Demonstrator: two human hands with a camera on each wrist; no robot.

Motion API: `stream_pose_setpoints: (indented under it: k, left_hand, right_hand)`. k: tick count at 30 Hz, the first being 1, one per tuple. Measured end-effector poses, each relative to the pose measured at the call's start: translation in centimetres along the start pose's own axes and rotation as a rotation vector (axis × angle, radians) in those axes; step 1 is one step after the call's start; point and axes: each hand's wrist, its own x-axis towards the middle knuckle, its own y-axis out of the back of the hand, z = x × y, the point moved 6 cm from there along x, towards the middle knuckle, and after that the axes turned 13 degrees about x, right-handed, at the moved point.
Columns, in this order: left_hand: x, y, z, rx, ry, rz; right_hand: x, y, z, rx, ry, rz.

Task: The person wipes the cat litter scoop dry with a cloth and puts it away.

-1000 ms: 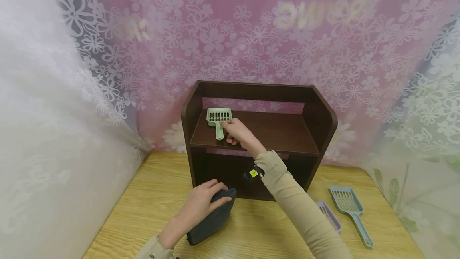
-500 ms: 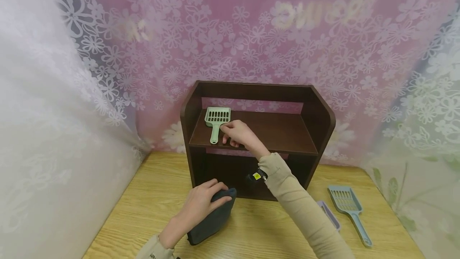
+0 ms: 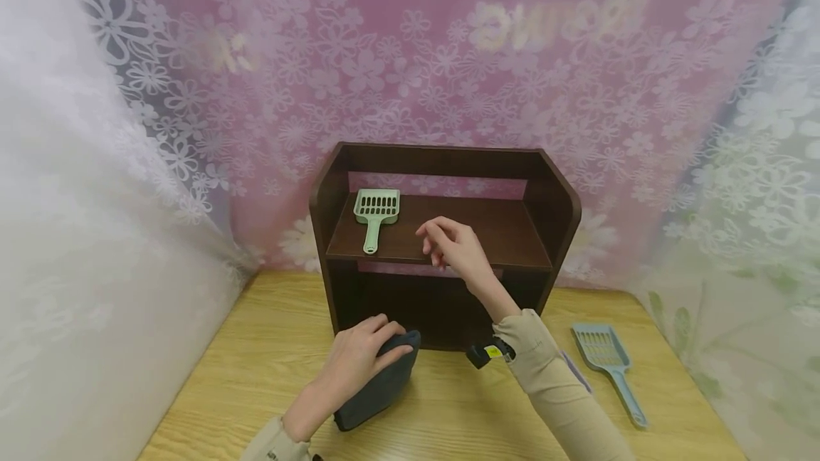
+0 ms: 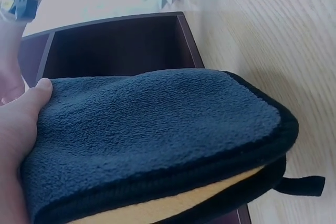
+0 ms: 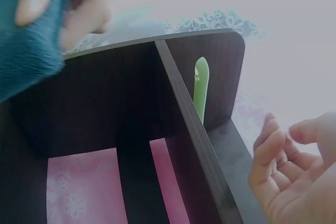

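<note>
My left hand (image 3: 360, 354) pinches the upper edge of a folded dark blue towel (image 3: 381, 390) with a black border, held before the shelf's lower opening. In the left wrist view the plush face of the towel (image 4: 152, 124) fills the middle, a yellowish layer showing in its fold. A green litter scoop (image 3: 374, 215) lies on the upper shelf at the left, its handle toward the front edge. To its right my right hand (image 3: 456, 246) hovers at the shelf front, fingers loosely bent, nothing in them. The right wrist view shows only the scoop's handle (image 5: 200, 87).
The dark brown two-level shelf (image 3: 474, 230) stands on a wooden table (image 3: 269, 347). At its right lie a blue litter scoop (image 3: 603, 358) and a purple one, mostly hidden behind my right forearm. A pink floral curtain (image 3: 410, 62) hangs behind.
My right hand has let go of the green scoop and drawn away to the right. The scoop's handle has swung slightly left. My left hand keeps hold of the towel.
</note>
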Motion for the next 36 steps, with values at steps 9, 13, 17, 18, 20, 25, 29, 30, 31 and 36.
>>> stream_pose_setpoints:
  k: [9,13,17,18,20,25,29,30,31,36]
  left_hand:
    - [0.7,0.3,0.9,0.143,-0.103,0.067]
    - [0.9,0.2,1.1,0.165,-0.131,0.088]
    - [0.9,-0.1,1.2,0.170,-0.144,0.097]
    - [0.9,-0.1,1.2,0.169,-0.145,0.099]
    - [0.8,-0.2,1.3,0.165,-0.146,0.103]
    - [0.8,-0.5,1.4,0.143,-0.147,0.101]
    - [0.8,-0.7,1.5,0.131,-0.147,0.095]
    - [0.8,-0.8,1.5,0.130,-0.147,0.094]
    - [0.8,-0.8,1.6,0.129,-0.147,0.094]
    - [1.0,-0.9,1.8,0.124,-0.148,0.089]
  right_hand:
    - [-4.2,2.9,0.8,0.067,0.062,0.078]
    - [-6.1,4.6,1.8,0.068,0.047,0.108]
    - [-8.0,6.5,3.3,0.057,0.012,0.146]
    - [-8.4,7.0,3.7,0.056,0.001,0.157]
    - [-9.3,8.0,4.5,0.056,-0.021,0.179]
    - [-11.8,10.3,6.2,0.040,-0.075,0.217]
    - [-13.6,12.0,7.3,0.010,-0.107,0.245]
    - [-14.1,12.5,7.6,0.002,-0.117,0.256]
    - [-14.6,12.9,7.9,-0.003,-0.129,0.269]
    - [-17.3,15.3,9.8,-0.071,-0.200,0.329]
